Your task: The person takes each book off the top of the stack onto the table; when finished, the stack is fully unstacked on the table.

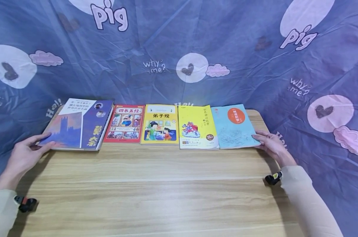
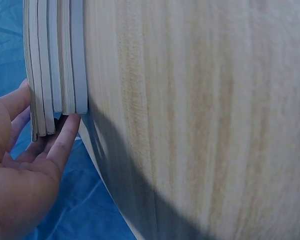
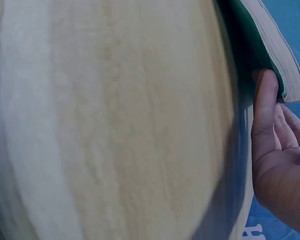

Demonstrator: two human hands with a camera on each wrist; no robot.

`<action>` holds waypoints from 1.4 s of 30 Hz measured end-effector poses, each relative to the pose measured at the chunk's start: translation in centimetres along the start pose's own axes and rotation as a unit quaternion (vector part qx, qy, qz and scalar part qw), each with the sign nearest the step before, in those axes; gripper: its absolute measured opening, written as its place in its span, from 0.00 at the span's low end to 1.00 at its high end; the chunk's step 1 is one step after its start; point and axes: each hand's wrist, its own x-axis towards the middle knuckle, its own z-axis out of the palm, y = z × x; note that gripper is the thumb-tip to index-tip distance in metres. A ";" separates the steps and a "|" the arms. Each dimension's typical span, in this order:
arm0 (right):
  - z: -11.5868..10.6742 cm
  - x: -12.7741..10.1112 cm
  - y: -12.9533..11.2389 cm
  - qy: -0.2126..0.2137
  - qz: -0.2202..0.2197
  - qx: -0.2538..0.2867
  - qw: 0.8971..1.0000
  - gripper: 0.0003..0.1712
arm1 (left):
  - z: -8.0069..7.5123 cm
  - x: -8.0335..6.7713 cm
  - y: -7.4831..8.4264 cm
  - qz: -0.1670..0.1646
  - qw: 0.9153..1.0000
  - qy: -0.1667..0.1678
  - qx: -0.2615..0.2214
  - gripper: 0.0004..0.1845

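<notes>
Purple and blue on top, the book stack [image 1: 76, 126] sits at far left, its near left corner pinched in our left grip [image 1: 27, 150]. Our right grip [image 1: 270, 144] pinches the turquoise paperback [image 1: 233, 126] near its right corner. Three flat rectangular books [image 1: 160, 125] lie between, on the wood-grained desk [image 1: 155, 184].

Across the pale wooden surface [image 1: 155, 187], from your left hand [image 1: 30, 149] to your right hand [image 1: 269, 144], run a blue-and-white rectangular book [image 1: 69, 130] atop a stack of paper books [image 2: 55, 60], a red rectangular book [image 1: 124, 123], a yellow illustrated book [image 1: 160, 125], a yellow-and-white paperback [image 1: 198, 126] and a light-blue paperback [image 1: 229, 131]. Your hands flank the row's ends; a printed blue cloth [image 1: 155, 39] rises behind, beyond both.
</notes>
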 end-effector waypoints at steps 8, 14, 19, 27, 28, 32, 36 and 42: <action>0.4 0.4 0.3 0.011 0.014 -0.027 0.999 0.39 | 0.1 0.1 -0.2 -0.006 1.000 -0.007 -0.003 0.36; 0.5 0.3 0.1 0.029 0.018 -0.086 0.996 0.47 | 0.0 0.1 -0.1 -0.003 1.000 -0.011 -0.004 0.36; 0.6 -0.2 -0.3 0.075 -0.011 -0.242 0.967 0.42 | 0.1 0.0 0.0 -0.001 1.000 -0.009 -0.003 0.36; 1.5 -1.2 -2.0 0.146 -0.100 -0.242 0.954 0.30 | -0.1 0.1 -0.2 -0.015 1.000 -0.025 0.009 0.37; 1.9 -1.3 -2.2 0.149 -0.110 -0.231 0.955 0.27 | -0.1 0.1 -0.2 -0.015 1.000 -0.025 0.010 0.37; 4.4 -1.4 -3.1 0.140 -0.140 -0.188 0.962 0.10 | -0.1 0.2 -0.2 -0.013 1.000 -0.022 0.010 0.37; 7.9 -1.1 -3.7 0.113 -0.153 -0.170 0.967 0.08 | -0.1 0.2 -0.3 -0.010 1.000 -0.023 0.008 0.37; 13.5 0.3 -3.5 0.067 -0.150 -0.184 0.969 0.24 | -0.2 0.2 -0.5 -0.006 1.000 -0.025 0.008 0.37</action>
